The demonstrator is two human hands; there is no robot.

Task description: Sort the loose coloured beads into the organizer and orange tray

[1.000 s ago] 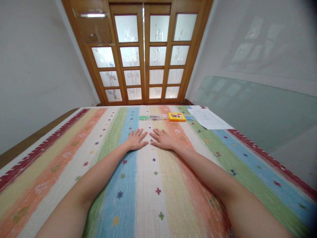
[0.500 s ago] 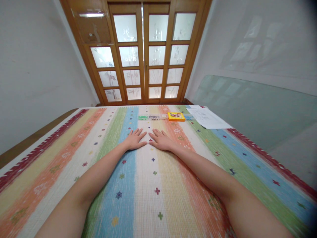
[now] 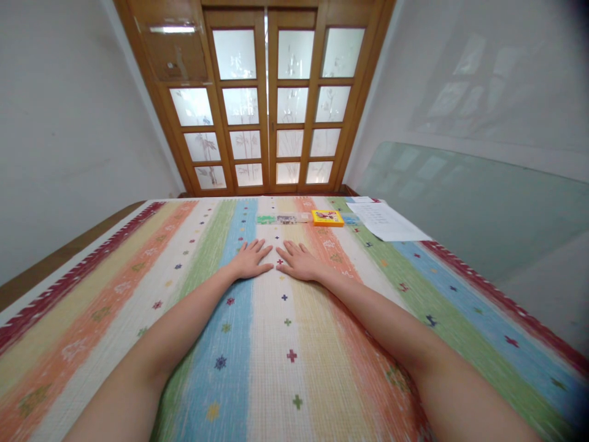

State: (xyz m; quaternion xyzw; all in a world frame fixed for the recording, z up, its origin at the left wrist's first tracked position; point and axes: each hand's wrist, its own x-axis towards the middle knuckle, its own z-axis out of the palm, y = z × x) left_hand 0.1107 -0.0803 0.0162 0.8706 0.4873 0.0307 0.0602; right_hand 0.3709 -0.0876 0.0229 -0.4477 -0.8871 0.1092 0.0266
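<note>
Both my hands rest palm down on a striped tablecloth (image 3: 276,331), fingers spread and nothing held. My left hand (image 3: 249,260) lies over the blue stripe, its thumb pointing toward the other hand. Just to its right, my right hand (image 3: 300,261) lies over the yellow and orange stripes, with a narrow gap between the two. Beyond the fingertips is a row of small clear plastic packs: one with green pieces (image 3: 265,219), one with dark pieces (image 3: 287,219). A flat yellow-orange box (image 3: 327,218) sits right of them, beside a pack with blue pieces (image 3: 350,219).
White paper sheets (image 3: 386,221) with writing lie at the back right of the table. A pale green glass panel (image 3: 460,202) leans along the right wall. Wooden doors (image 3: 271,104) with frosted panes stand behind the table's far edge.
</note>
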